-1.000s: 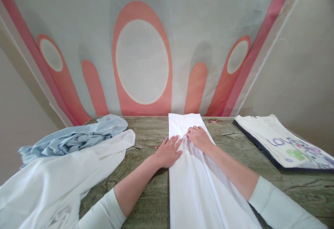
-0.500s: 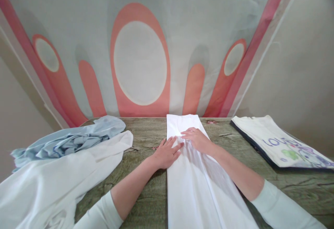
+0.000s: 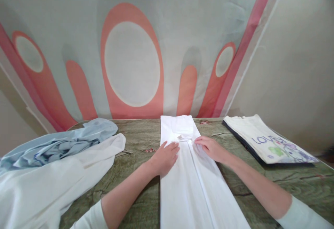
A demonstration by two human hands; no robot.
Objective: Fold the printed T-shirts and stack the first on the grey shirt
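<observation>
A long white garment, folded into a narrow strip, lies down the middle of the wooden table. My left hand rests flat on its left edge, fingers stretched out and together. My right hand lies on the strip's right side, fingers extended and slightly curled, fingertips pressing the cloth near a small crease at the centre seam. Both hands touch the garment about a third of the way down from its far end. Neither hand holds anything lifted.
A crumpled light blue garment and a loose white garment lie at the left of the table. A folded pile with a printed cloth on top sits at the right. A patterned pink and grey backdrop rises behind the table.
My right hand has slid right, off the centre of the strip towards its right side. The left hand stays on the left edge. The view has shifted so everything sits further left.
</observation>
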